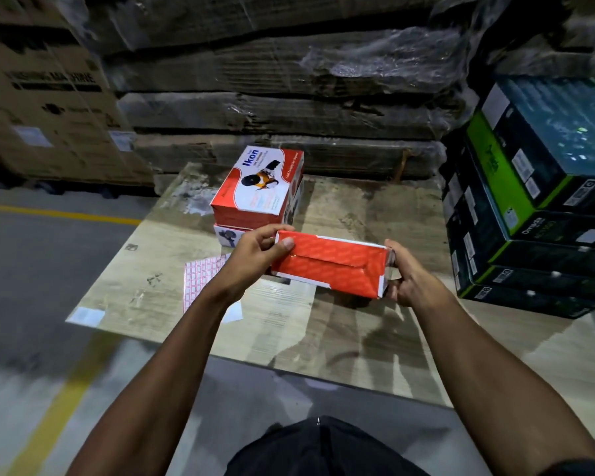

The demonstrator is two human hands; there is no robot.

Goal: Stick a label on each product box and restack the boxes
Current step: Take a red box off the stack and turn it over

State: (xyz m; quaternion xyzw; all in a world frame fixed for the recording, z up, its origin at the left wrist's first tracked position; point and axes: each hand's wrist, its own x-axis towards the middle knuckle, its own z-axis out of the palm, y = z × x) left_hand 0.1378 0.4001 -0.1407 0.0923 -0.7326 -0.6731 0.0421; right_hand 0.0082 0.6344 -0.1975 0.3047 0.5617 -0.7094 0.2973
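Your fingers (pixel 284 243) curl round both ends of the red printed cardboard product box (pixel 330 266), left hand (pixel 255 255) and right hand (pixel 404 280) holding it above the flattened cardboard sheet (pixel 358 338), likely to present a face for labelling from the red-bordered sticker sheet (pixel 201 276).

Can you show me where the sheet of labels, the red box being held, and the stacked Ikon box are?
label sheet (pixel 201 278): head view, its red-gridded face.
held red box (pixel 334 266): head view, its flap side.
Ikon box (pixel 255 187): head view, its printed top.
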